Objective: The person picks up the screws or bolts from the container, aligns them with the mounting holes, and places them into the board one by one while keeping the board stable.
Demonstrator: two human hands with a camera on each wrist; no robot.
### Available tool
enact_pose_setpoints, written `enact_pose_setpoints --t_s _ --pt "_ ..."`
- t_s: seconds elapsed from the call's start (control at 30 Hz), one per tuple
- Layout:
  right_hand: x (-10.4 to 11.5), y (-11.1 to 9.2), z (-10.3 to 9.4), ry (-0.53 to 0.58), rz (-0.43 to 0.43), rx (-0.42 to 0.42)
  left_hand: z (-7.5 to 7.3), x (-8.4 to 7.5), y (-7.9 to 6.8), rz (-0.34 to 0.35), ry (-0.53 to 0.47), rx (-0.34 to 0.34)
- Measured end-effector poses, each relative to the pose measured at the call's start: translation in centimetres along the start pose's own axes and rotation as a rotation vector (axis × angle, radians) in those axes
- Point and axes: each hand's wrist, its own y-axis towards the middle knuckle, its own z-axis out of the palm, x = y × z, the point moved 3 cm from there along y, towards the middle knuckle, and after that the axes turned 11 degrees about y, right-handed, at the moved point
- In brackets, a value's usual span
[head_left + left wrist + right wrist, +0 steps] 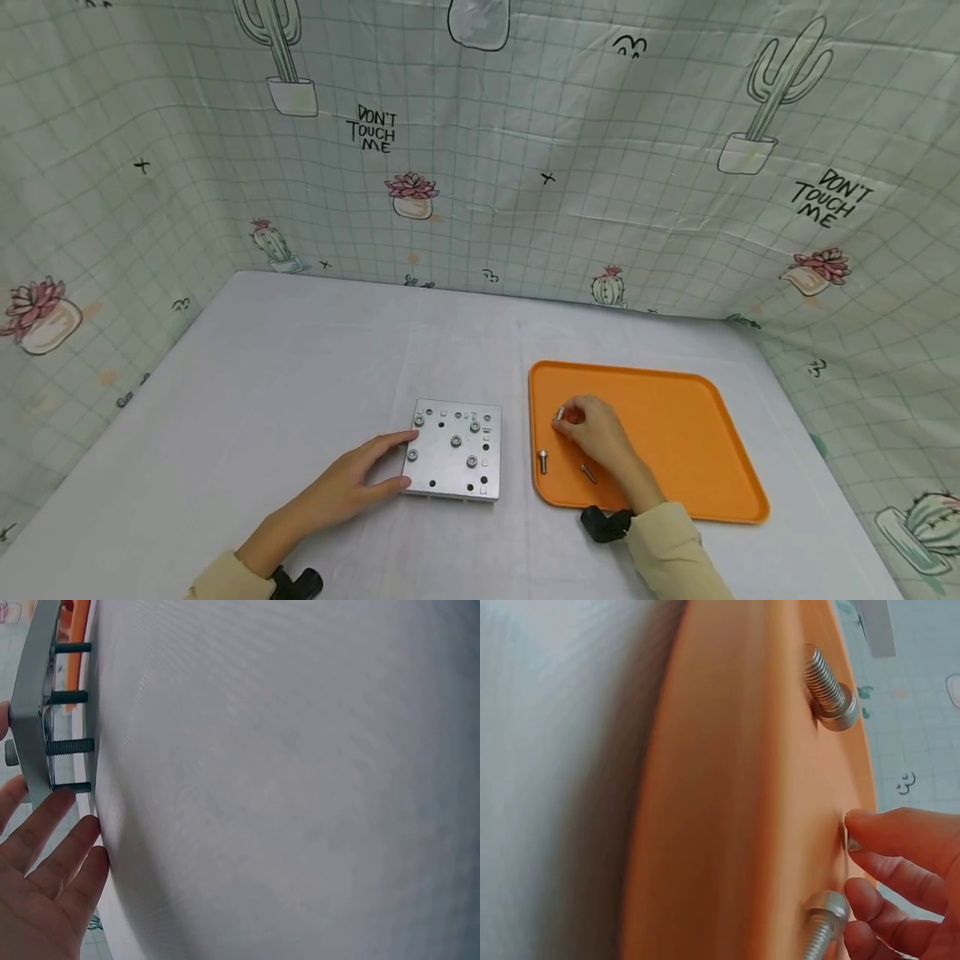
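Note:
A square metal plate [452, 472] with holes and several socket-head screws standing in its top lies on the table. At its left edge, my left hand [351, 485] touches it with thumb and forefinger spread apart. The left wrist view shows threaded screw ends [70, 746] sticking out below the plate, near my fingertips. Over the left part of the orange tray [675, 442], my right hand [602, 435] pinches a small silver screw [560, 412] between thumb and fingers; in the right wrist view the fingertips [862, 821] mostly hide it.
Two more screws lie in the tray: a thicker one [543, 461] by its left side and a thinner one [588, 473] below my right hand. The tray's raised rim [531, 417] faces the plate. A patterned cloth [480, 125] hangs behind the white table [315, 358].

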Motion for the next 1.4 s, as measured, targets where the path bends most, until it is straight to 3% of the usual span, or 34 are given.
enact_pose_setpoints --t_s 0.3,0.57,1.03,1.4 --pt "0.8 -0.3 -0.7 -0.025 0.0 0.032 0.1 0.4 0.2 0.019 -0.006 -0.009" --pt "2.5 -0.7 -1.0 -0.058 -0.054 0.07 0.2 0.6 0.1 0.005 -0.018 0.002" --pt "6.7 -1.6 -0.2 -0.257 -0.108 0.152 0.3 0.6 0.2 0.021 -0.01 0.005" --pt "8.8 -2.3 0.4 -0.385 -0.165 0.185 0.2 0.6 0.2 0.016 -0.016 0.009"
